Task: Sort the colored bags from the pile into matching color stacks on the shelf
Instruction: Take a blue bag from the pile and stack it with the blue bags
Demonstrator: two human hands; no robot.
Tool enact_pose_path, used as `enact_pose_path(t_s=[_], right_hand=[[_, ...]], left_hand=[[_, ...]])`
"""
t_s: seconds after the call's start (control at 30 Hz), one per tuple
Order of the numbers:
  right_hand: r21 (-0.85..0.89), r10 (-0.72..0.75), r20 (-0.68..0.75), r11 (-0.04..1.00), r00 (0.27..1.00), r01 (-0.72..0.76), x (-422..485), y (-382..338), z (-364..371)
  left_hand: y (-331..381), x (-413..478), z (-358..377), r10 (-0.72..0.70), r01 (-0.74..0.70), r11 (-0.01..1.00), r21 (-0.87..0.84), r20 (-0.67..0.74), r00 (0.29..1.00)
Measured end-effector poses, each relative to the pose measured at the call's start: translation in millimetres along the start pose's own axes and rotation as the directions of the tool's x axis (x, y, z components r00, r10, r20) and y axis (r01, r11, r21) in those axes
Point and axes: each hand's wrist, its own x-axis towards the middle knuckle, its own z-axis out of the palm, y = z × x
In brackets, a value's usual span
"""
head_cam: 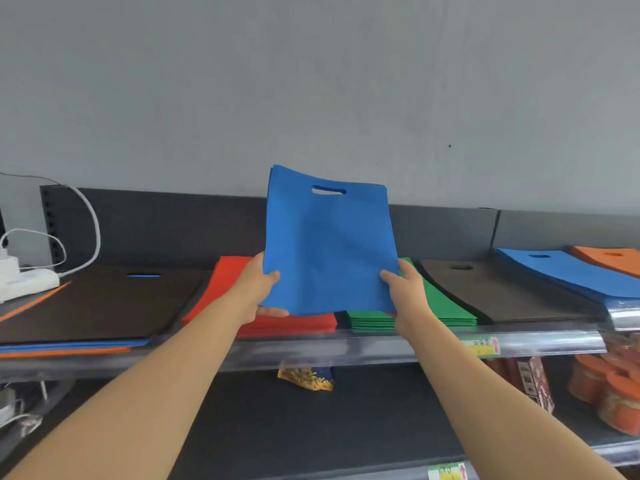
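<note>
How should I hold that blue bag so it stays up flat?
Pinch its two lower side edges, one from each side, as the left hand and right hand do now. The blue bag is thin and wide, standing with its handle hole on top.

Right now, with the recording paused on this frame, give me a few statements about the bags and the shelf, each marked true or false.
1. The left grip and right grip both hold the blue bag near its lower corners. True.
2. The red stack lies to the right of the green stack. False: the red stack is to the left of the green one.
3. The blue bag lies flat on the shelf. False: it is held upright above the red and green stacks.
4. A blue stack lies towards the shelf's right end, next to orange bags. True.
5. The mixed pile at the left has a green bag on top. False: a brown bag is on top.
</note>
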Motion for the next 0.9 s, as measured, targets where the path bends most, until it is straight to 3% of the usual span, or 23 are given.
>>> enact_pose_path(t_s=[0.13, 0.27, 0.43, 0.57, 0.77, 0.9], right_hand=[[0.210, 0.252, 0.071, 0.942, 0.965, -0.262, 24, -5, -45], [0.072, 0.297, 0.038, 0.952, 0.954, -0.299, 37, -10, -92], [0.011, 0.196, -0.182, 0.980, 0.963, -0.198, 51, -17, -161], [-0.048, 0.108, -0.390, 0.989, 0.914, -0.137, 59, -21, -226], [-0.179, 0.035, -0.521, 0.972, 0.853, -0.150, 88, -19, -337], [-0.399, -0.099, -0.537, 0.905, 0.838, -0.148, 107, -30, -412]], left_hand=[[4, 22, 46, 0.046, -0.046, 0.996, -0.077, 0.004, 0.999], [10, 49, 97, 0.084, -0.078, 0.994, -0.075, 0.085, 0.993], [15, 71, 181, 0.095, -0.083, 0.995, -0.061, 0.225, 0.970], [18, 74, 256, 0.145, -0.140, 0.989, -0.038, 0.334, 0.932], [19, 73, 373, 0.223, -0.232, 0.972, -0.030, 0.422, 0.879], [26, 70, 454, 0.271, -0.309, 0.951, 0.024, 0.420, 0.866]])
